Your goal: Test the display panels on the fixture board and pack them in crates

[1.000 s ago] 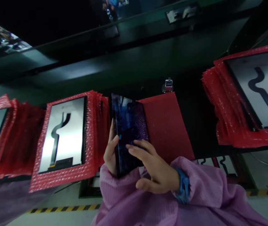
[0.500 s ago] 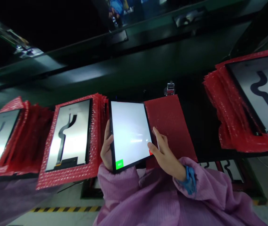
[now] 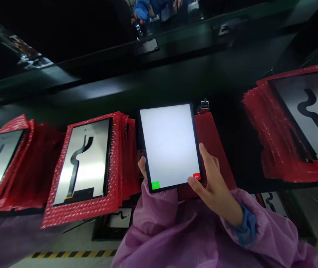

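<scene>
Glass tablet (image 3: 170,145), flat, rectangular and glowing white, sits mid-frame above a red bubble-wrap sheet (image 3: 213,143). I see my left hand (image 3: 142,169) gripping its left edge, right hand (image 3: 214,182) pinching the lower right corner.

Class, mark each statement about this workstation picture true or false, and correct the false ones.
1. The tablet shows a lit white screen. True.
2. Only the right hand touches the tablet. False: the left hand grips its left edge too.
3. The red bubble-wrap stack left of the tablet carries a panel with a dark wavy strip. True.
4. The sleeves are green. False: they are pinkish purple.
</scene>
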The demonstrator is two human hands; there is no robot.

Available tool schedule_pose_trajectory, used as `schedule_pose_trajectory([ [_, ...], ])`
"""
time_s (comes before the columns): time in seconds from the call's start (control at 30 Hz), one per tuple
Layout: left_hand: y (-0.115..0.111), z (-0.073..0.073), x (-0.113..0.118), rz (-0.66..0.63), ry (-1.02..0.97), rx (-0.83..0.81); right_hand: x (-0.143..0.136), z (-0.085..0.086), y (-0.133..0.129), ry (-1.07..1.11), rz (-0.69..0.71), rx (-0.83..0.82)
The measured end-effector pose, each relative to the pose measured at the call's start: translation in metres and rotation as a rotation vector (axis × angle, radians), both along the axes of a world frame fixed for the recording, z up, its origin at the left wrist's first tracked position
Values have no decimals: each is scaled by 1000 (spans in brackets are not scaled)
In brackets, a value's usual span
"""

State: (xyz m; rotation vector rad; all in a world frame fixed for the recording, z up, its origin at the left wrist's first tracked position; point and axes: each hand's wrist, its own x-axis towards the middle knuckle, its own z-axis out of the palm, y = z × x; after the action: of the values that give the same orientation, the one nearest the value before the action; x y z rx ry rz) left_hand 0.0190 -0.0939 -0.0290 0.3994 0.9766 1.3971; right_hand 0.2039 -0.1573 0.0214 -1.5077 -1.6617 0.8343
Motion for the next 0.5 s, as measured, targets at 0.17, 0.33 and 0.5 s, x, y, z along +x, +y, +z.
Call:
schedule_pose_trajectory([
  [0.17, 1, -9, -4, -95, 31, 57, 16, 24, 28, -300, 70, 153],
  [0.33, 2, 9, 12, -59, 135, 93, -16, 44, 73, -484, 271, 344],
  [0.5, 9, 15, 19, 20, 189, 71, -41, 37, 89, -552, 304, 408],
])
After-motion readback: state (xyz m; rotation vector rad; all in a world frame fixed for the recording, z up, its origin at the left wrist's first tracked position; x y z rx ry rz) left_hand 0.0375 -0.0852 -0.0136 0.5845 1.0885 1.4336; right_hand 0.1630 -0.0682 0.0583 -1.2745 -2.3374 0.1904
